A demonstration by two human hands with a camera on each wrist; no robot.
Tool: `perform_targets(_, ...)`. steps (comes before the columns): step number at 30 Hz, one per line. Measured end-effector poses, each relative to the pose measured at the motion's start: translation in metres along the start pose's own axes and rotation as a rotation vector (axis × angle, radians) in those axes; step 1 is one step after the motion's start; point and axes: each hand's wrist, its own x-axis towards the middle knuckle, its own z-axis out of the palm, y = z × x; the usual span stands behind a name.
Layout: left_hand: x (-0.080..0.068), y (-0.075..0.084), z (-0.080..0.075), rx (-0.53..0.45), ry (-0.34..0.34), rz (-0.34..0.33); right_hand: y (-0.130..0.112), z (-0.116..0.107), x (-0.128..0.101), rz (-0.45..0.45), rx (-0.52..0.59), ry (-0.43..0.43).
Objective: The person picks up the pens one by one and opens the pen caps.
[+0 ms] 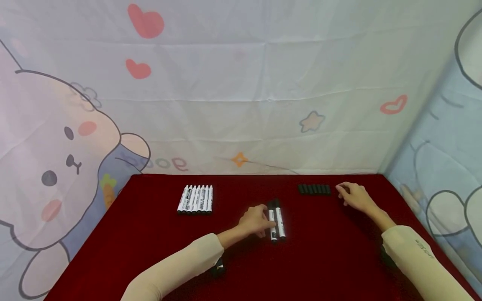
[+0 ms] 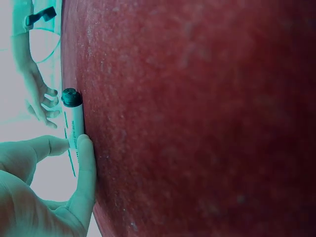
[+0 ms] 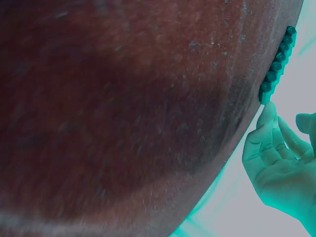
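Two white markers with black caps (image 1: 276,220) lie side by side in the middle of the red table (image 1: 150,251). My left hand (image 1: 266,222) pinches the left one of the pair; in the left wrist view thumb and forefinger hold the marker (image 2: 74,123) below its black cap. A row of several loose black caps (image 1: 314,189) lies at the back right. My right hand (image 1: 342,191) rests just right of that row with relaxed fingers. In the right wrist view the fingertips (image 3: 269,116) sit at the end of the caps (image 3: 277,64), holding nothing.
A row of several white uncapped markers (image 1: 195,199) lies at the back left of the table. A printed cloth backdrop (image 1: 241,104) stands behind and to both sides. A small dark object (image 1: 218,267) shows under my left forearm.
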Motion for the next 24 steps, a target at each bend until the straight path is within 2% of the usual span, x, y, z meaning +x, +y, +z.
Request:
perform_targets(11,-0.009,-0.011,-0.014,0.134,0.055,-0.027,-0.023,-0.003,-0.014,-0.068,0.036,-0.079)
perform_targets(14,-0.012,-0.016,-0.018,0.169,0.068,-0.019,-0.031,0.000,-0.017,-0.074,0.053,-0.107)
perform_targets(21,-0.018,-0.025,-0.023,0.344,0.112,0.026,-0.042,0.004,-0.018,-0.082,0.078,-0.156)
perform_targets(24,-0.022,-0.027,-0.028,0.339,0.095,0.027,-0.047,0.004,-0.018,-0.086,0.090,-0.166)
